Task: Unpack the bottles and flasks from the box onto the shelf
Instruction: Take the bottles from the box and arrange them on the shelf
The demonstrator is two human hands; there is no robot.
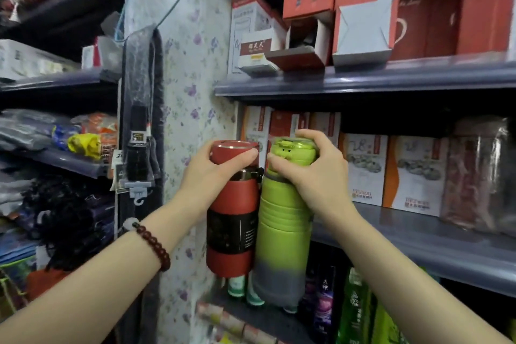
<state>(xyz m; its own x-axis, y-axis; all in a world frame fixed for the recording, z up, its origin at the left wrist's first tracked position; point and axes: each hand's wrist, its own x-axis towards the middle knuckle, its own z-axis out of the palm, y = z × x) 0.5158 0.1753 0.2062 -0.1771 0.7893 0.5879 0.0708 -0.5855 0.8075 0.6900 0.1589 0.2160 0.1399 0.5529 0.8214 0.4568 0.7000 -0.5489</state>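
My left hand (208,176) grips the cap end of a red flask (233,212) with a black label band. My right hand (312,173) grips the lid of a green flask (283,218) whose lower part is grey. Both flasks hang upright side by side, touching, in front of the left end of the grey middle shelf (418,234). Their bottoms reach below that shelf's edge. The box they came from is out of view.
White and orange cartons (391,170) line the back of the middle shelf, with a clear jar (480,176) at its right. Red boxes (363,8) fill the shelf above. Bottles and green packets (351,307) stand on the shelf below. A floral-papered pillar (190,78) rises at left.
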